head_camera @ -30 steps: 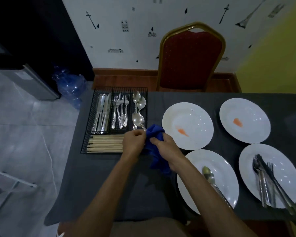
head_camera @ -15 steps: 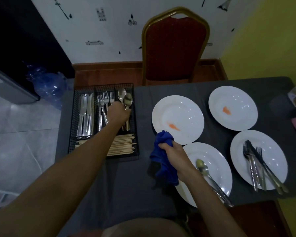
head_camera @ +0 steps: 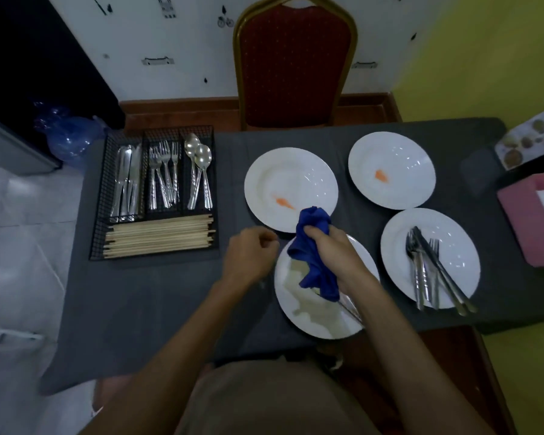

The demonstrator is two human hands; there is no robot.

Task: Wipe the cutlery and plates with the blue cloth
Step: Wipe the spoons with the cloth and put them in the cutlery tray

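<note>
Dark grey cloth is seen draped over the table (head_camera: 157, 293), and a red padded chair with a gold frame (head_camera: 296, 64) is tucked in at the far side against a white patterned wall.

From the head view, a black wire-mesh cutlery tray (head_camera: 98, 215) is set on the left of the table. Steel knives (head_camera: 126, 183), steel forks (head_camera: 165, 177) and steel spoons (head_camera: 200, 174) are sorted into three compartments side by side, and pale wooden chopsticks (head_camera: 157, 235) are stacked across the near compartment.

Four round white plates are laid out to the right in two rows. An orange smear is carried by the far left plate (head_camera: 264, 183), and another by the far right plate (head_camera: 405, 186). On the near right plate (head_camera: 459, 255) a bundle of steel cutlery (head_camera: 427, 268) is piled, handles overhanging the near rim.

And over the near left plate (head_camera: 314, 321), marked with patchy beige, the crumpled blue cloth (head_camera: 314, 246) is gripped in the right hand (head_camera: 336, 255), fingers wrapped tight round it, its tail hanging down toward the plate. A thin steel handle (head_camera: 349, 307) is glimpsed poking out beneath the cloth.

The left hand (head_camera: 252, 259) is held just beside that plate's left rim, fingers curled in, nothing seen in it. A pink tray (head_camera: 522, 221) is caught at the right edge.
</note>
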